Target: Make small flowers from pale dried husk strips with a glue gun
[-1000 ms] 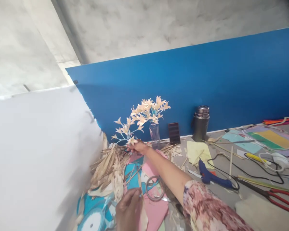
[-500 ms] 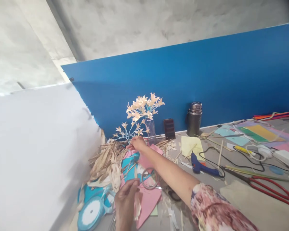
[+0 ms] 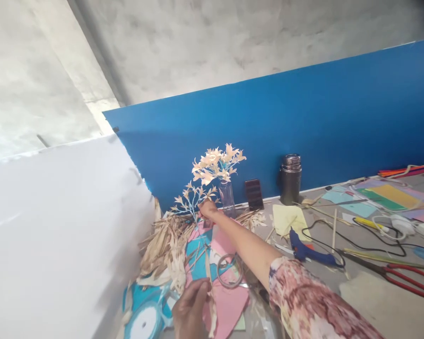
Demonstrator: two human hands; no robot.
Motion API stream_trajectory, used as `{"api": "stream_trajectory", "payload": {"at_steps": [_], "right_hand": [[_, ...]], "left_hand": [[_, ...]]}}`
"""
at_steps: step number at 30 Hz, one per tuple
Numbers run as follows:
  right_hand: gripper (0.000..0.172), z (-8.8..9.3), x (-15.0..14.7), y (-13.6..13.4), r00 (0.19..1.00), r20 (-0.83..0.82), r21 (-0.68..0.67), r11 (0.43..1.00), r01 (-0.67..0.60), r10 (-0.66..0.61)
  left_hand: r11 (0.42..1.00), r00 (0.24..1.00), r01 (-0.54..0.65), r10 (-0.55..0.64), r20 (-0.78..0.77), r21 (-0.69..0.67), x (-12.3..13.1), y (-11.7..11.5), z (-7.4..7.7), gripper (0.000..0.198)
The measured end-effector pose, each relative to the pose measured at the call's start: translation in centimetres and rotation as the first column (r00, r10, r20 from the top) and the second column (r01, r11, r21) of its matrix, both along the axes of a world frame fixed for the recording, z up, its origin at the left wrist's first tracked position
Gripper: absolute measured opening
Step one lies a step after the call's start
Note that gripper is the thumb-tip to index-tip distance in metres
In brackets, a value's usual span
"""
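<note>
My right hand reaches far out to a small branch with pale paper-like flowers on blue stems, fingers closed on it beside a clear glass bottle holding a bigger spray of cream flowers. My left hand is low and close, fingers closed on a thin strip of dried husk. Between the hands lie pink paper, blue paper and a pile of dried husks.
A white board stands on the left and a blue board at the back. On the table sit a tape ring, blue glue gun, dark flask, dark phone, red-handled scissors, cables and coloured sheets.
My right hand has shifted the small flower branch to the right, closer to the bottle. The left hand stays low with the husk strip; the view has shifted slightly.
</note>
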State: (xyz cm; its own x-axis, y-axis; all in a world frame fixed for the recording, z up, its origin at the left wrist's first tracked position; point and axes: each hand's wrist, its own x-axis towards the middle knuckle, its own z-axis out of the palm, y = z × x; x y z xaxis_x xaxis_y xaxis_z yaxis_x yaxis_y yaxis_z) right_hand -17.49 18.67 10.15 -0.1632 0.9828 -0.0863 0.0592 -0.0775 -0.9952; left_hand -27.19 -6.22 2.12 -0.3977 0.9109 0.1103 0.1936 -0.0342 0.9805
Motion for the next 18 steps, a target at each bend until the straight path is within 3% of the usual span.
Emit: {"api": "stream_trajectory", "payload": {"at_steps": [4,8,13,15,18], "right_hand": [[0.021,0.2,2.4,-1.7,0.996,-0.015,-0.091,0.992,-0.084,0.083],[0.021,-0.2,8.4,-6.1,0.986,-0.029,-0.104,0.98,-0.169,0.167],[0.011,-1.3,17.8,-13.4,0.99,0.041,-0.047,0.99,-0.13,0.132],[0.011,-2.1,20.0,-16.2,0.993,0.044,-0.006,0.994,-0.11,0.111],[0.017,-3.6,20.9,-19.2,0.994,-0.002,0.066,0.992,-0.108,0.108]], "left_hand": [[0.992,0.994,0.098,-0.101,-0.033,-0.079,0.4,0.5,1.2,0.044],[0.973,0.976,0.209,-0.213,-0.037,-0.093,1.9,1.3,2.7,0.037],[0.926,0.927,0.37,-0.363,0.096,-0.076,6.6,2.5,4.1,0.028],[0.884,0.882,0.462,-0.451,0.133,-0.068,8.8,3.1,4.4,0.023],[0.839,0.838,0.542,-0.533,0.119,-0.055,11.9,4.2,4.4,0.019]]}}
